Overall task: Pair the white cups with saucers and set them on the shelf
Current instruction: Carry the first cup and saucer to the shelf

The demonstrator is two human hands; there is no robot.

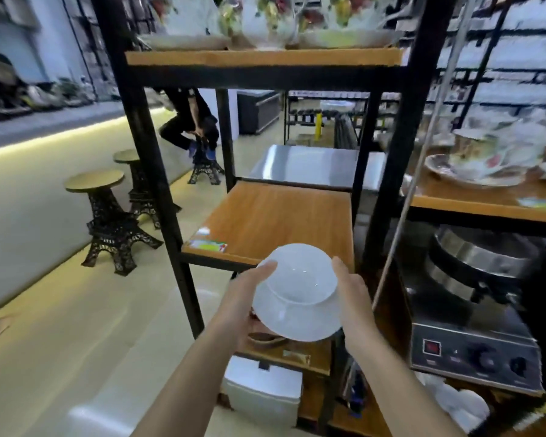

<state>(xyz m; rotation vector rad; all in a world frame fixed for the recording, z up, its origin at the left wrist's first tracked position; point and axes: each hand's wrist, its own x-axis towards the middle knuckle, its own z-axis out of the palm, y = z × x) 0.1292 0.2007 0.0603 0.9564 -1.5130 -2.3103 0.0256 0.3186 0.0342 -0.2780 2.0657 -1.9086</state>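
Observation:
A white cup [300,269] stands on a white saucer [293,316], and I hold the pair in both hands just in front of the shelf's front edge. My left hand [249,298] grips the saucer's left rim with the thumb against the cup. My right hand [350,294] holds the right side, thumb along the cup. The wooden middle shelf [275,219] of the black metal rack lies right behind the pair and is bare apart from a label sticker at its front left.
The top shelf [265,56] carries floral porcelain. A black rack post [388,190] stands right of the shelf. To the right is another shelf [486,203] with floral cups, and a metal appliance [473,316] below. A white box [262,389] sits low. Stools [108,216] stand left.

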